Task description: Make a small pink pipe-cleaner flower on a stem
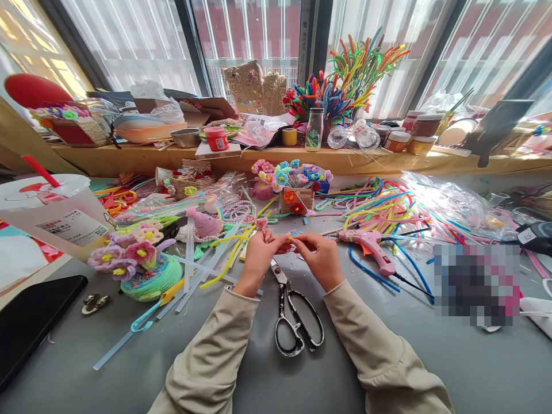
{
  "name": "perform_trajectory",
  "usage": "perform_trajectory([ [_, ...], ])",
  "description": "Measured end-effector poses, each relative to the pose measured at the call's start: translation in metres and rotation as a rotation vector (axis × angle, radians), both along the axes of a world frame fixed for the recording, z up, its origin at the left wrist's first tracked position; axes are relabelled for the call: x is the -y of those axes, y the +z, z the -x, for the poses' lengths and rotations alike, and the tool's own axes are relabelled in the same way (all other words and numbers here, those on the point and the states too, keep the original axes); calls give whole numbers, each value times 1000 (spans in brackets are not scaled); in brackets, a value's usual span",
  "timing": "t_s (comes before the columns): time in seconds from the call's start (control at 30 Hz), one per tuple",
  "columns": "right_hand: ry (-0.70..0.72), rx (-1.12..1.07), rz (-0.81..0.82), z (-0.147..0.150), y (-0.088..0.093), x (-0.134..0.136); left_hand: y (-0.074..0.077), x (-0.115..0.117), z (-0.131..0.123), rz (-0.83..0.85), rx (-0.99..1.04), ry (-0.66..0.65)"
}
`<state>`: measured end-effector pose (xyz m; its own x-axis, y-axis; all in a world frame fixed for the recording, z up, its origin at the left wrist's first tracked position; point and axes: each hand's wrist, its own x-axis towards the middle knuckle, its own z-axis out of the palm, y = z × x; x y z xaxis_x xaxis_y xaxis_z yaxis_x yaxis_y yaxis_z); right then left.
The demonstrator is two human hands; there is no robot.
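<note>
A row of ribbed, pale window panels [252,34] filled the background. Below it ran one grey tabletop [107,391], with a cluttered yellowish ledge [388,164] along its far side. At the left edge stood one large plastic cup [69,221] with one red straw [41,171], and nearer the person lay one black phone [34,328].

Two beige sleeves [211,351] reached in from the near edge. The left hand [256,259] and the right hand [321,259] met in the middle, thumbs and forefingers pinching at one tiny blue bit [296,233]. It was held between the fingertips above the tabletop, too small and too covered for its long axis to be told.

Directly below lay one pair of scissors [282,279], its long axis running away from the person and leaning slightly left. The two handle loops were near; the blades pointed away, their tips hidden under the left hand. To the left sat one turquoise pot [155,279] bearing at least four fuzzy flowers [141,255]. Just beside the right hand lay one pink glue gun [375,244], nozzle pointing left. One small pink piece [261,222] showed at the left hand's far side; whether it was held could not be told.
</note>
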<state>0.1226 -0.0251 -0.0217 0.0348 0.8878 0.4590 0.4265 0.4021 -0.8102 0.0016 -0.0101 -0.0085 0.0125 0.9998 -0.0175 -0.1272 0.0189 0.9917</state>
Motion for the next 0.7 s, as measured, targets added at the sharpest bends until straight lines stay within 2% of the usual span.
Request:
perform_trajectory([
  [0.13, 24, -186, 139, -1, 1, 0, 1, 0, 2, -21, 14, 14],
  [0.23, 81, -312, 253, -2, 4, 1, 3, 0, 4, -106, 6, 29],
  [0.33, 184, -411, 329, -3, 7, 2, 6, 1, 5, -172, -16, -38],
  [0.47, 257, -505, 357, -4, 9, 4, 12, 4, 4, -183, 1, -153],
  [0.7, 345, -565, 368, -5, 10, 6, 16, 6, 5, -195, 13, -185],
])
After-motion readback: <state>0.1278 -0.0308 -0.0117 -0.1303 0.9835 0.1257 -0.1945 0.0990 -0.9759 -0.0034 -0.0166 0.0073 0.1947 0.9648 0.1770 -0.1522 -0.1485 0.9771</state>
